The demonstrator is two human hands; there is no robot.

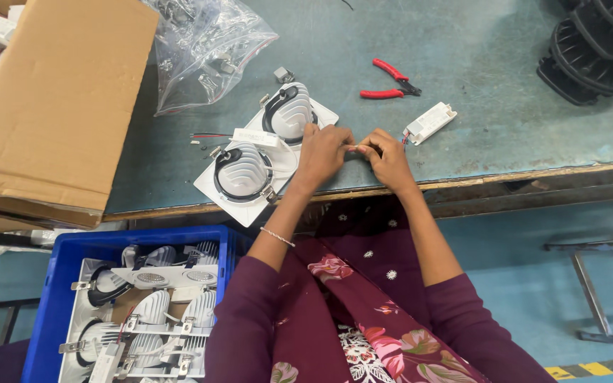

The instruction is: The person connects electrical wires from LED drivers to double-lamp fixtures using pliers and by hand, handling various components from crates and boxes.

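My left hand (323, 151) and my right hand (386, 157) meet near the bench's front edge, fingers pinched together on thin wires (353, 147) between them. The wires run from a small white driver box (431, 122) lying just right of my right hand. To the left of my left hand lies a white twin downlight fixture (264, 152) with two ribbed white heat sinks in black rings. A short red and black wire (207, 136) lies beside the fixture.
Red-handled pliers (390, 81) lie behind the hands. A clear plastic bag (203, 50) and a cardboard box (54, 106) sit at the left. A blue crate (58, 284) of several fixtures stands below the bench. Black ribbed parts (594, 50) are stacked at the far right.
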